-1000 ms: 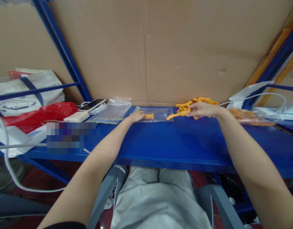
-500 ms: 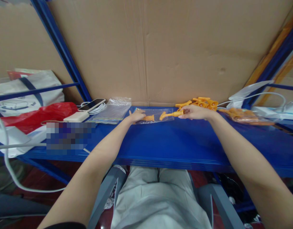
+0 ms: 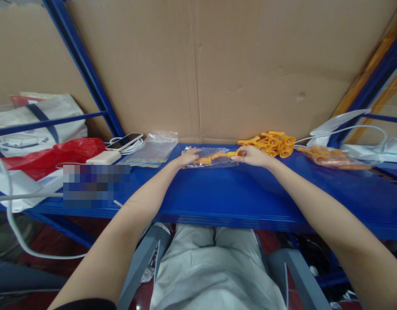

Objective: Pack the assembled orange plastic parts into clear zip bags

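Note:
My left hand [image 3: 190, 156] lies on the left end of a clear plastic bag [image 3: 222, 163], fingers stretched out over it. An orange plastic piece with a flared end [image 3: 204, 161] shows beside those fingers, apparently inside the bag. My right hand [image 3: 252, 156] is closed on the wide end of a second orange plastic piece [image 3: 231, 154]. Its narrow end points left, over the bag and close to the first piece. Whether that tip is inside the bag or above it, I cannot tell.
A pile of orange flared pieces [image 3: 276, 144] sits at the back right. Farther right is a bag of similar pieces [image 3: 334, 158]. To the left lie flat clear bags [image 3: 156, 148], a phone [image 3: 124, 141], a white power bank [image 3: 103, 158] and a red plastic bag [image 3: 56, 157].
My right hand has moved left from beside the pile, carrying the orange piece over the bag towards the first piece. My left hand has shifted slightly right.

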Motion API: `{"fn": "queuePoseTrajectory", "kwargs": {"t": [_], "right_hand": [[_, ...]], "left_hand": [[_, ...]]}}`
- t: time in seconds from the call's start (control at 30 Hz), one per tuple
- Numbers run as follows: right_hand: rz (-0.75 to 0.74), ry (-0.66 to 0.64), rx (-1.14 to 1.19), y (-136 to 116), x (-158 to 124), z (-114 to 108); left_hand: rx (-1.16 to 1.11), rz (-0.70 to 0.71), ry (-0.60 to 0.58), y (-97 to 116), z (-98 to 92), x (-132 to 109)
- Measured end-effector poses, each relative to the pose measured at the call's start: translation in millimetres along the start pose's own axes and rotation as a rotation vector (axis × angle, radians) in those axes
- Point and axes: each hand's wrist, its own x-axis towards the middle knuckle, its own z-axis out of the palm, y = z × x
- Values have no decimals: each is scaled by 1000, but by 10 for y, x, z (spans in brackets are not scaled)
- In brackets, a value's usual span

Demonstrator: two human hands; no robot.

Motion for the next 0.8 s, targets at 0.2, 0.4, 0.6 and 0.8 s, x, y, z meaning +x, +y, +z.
{"fn": "queuePoseTrajectory", "kwargs": {"t": [0.2,0.4,0.6,0.8], "right_hand": [[25,10,2,-53,-8,20],[-8,-11,35,-75,-13,16],[-25,-119,93,71,-9,-32],[-20,-113,177,98,19,66]], "left_hand": [[0,-11,-6,37,-6,-14],[-5,-1,-1,17,-3,3],[-4,-13,16,-4,31,52],[-61,10,25,-26,57,89]]}}
